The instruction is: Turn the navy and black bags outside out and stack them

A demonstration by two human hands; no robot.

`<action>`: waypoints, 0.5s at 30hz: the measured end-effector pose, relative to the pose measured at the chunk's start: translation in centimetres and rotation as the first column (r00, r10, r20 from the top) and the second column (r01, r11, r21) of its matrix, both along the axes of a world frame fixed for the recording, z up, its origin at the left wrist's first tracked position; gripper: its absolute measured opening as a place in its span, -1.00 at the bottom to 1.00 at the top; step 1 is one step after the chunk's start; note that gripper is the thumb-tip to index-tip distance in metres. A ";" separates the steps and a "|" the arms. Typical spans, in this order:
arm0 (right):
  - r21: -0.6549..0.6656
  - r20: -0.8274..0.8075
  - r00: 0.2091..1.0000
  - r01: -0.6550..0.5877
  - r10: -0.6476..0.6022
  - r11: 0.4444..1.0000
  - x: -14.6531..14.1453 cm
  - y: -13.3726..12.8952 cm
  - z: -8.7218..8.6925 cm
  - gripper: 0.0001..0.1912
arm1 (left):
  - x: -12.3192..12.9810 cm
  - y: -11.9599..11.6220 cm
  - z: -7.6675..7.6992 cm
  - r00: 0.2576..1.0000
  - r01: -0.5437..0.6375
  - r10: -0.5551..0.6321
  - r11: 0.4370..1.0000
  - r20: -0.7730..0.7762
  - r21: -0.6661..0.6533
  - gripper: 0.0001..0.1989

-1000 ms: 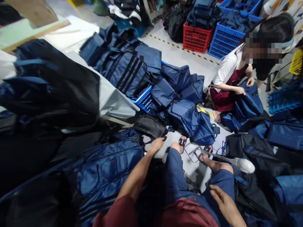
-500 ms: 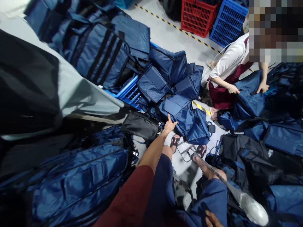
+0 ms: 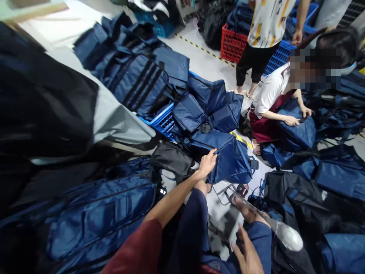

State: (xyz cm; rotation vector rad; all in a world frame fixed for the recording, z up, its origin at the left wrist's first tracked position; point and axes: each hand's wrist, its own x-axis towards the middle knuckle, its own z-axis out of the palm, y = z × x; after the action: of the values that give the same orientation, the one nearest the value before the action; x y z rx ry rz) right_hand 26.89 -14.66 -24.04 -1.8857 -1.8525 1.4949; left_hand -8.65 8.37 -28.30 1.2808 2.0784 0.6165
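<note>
My left hand (image 3: 208,163) reaches forward to the near edge of a blue bag (image 3: 225,152) on the floor in front of me. Its fingers are closed on the upper edge of that bag. Over my right thigh is my right hand (image 3: 247,253), fingers apart and holding nothing. A black bag (image 3: 172,156) lies left of my left hand. Beyond the blue bag, more boxy blue bags (image 3: 189,113) lean against a blue crate (image 3: 164,120) heaped with bags.
At the right, a person (image 3: 269,99) in a white top handles another blue bag (image 3: 298,125). A second person (image 3: 266,26) stands behind, near a red crate (image 3: 232,45). Bags are piled on both sides of me.
My left hand has closed on the blue bag, which has shifted and tilted toward me. My right hand has risen further into view. A standing person now shows at the top, and the view has shifted.
</note>
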 end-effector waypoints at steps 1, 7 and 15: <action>0.077 -0.023 0.999 -0.021 0.023 0.997 -1.5 0.8 0.1 -0.18 | 0.7 -1.2 2.4 1.000 -0.017 0.016 0.999 0.011 0.050 -0.57; 0.517 -0.108 0.992 0.000 0.064 0.856 -12.4 5.8 4.7 -0.06 | 7.5 -12.0 16.0 0.998 0.008 -0.029 0.924 0.050 0.382 -0.68; 0.535 -0.338 0.931 0.311 -0.138 0.786 -10.0 3.6 16.8 -0.45 | 10.9 -22.9 29.2 0.936 0.345 -0.222 0.417 -0.274 0.841 -0.26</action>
State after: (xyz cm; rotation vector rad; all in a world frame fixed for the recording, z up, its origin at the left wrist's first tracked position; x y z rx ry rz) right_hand 16.89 -11.02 -7.28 -1.4453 -1.6240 0.9066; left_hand 2.27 -14.56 0.88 2.2295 1.4956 1.6251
